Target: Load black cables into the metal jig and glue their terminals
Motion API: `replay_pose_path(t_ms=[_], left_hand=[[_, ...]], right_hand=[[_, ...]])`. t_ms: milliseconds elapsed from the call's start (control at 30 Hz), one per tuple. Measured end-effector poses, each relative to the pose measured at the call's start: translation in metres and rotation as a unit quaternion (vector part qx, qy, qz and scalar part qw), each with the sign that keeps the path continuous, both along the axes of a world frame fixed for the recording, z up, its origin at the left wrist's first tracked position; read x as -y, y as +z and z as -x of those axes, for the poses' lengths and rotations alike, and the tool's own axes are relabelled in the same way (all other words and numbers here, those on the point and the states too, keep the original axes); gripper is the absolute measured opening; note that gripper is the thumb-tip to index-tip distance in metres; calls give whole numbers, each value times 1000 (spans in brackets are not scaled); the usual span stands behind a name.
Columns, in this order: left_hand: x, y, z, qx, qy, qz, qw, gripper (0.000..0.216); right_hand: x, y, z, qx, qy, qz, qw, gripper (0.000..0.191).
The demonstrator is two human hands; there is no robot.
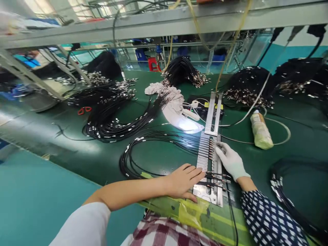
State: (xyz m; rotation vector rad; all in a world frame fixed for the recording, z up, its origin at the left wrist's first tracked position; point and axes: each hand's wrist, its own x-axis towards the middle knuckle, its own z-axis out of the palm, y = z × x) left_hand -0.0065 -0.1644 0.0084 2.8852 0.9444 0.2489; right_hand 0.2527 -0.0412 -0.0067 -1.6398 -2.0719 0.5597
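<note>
A metal slotted fixture (pixel 203 155) lies on the bench, with a row of black cables (pixel 189 145) laid side by side across its slots. Their copper-coloured ends (pixel 210 148) line up along the rail. My bare left hand (pixel 183 181) rests palm down on the fixture's near part, fingers stretched over several cables whose stripped ends (pixel 222 179) stick out to the right. At the rail's right side is my right hand (pixel 230 160) in a white glove, thumb and fingers bent together by the cable ends. Whatever sits between those fingertips is hidden.
Looped black cable bundles (pixel 110 123) spread over the left of the bench. A lit lamp (pixel 189 126) wrapped in white cloth shines on the fixture, beside a black box (pixel 200 106). A wrapped bottle (pixel 261 131) stands right. Red-handled scissors (pixel 84 110) lie left; a shelf beam (pixel 153 25) crosses above.
</note>
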Motion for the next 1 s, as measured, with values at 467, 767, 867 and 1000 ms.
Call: replay_pose_path(t_ms=[467,767,867,1000], left_hand=[[9,-18,69,-54,65,-118,989,25],[-26,10,126,26,8,95,995,32],[-14,15,124,105,96,217,966,25],[-10,29,121,159,184,289,926,19]], right_hand=[[24,-24,-28,-176,-20,27,984,44],[31,-10,-21,-146,-35,38,988,38],[30,-11,-21,-141,-42,45,988,36],[29,-15,-22,-154,-41,50,986,36]])
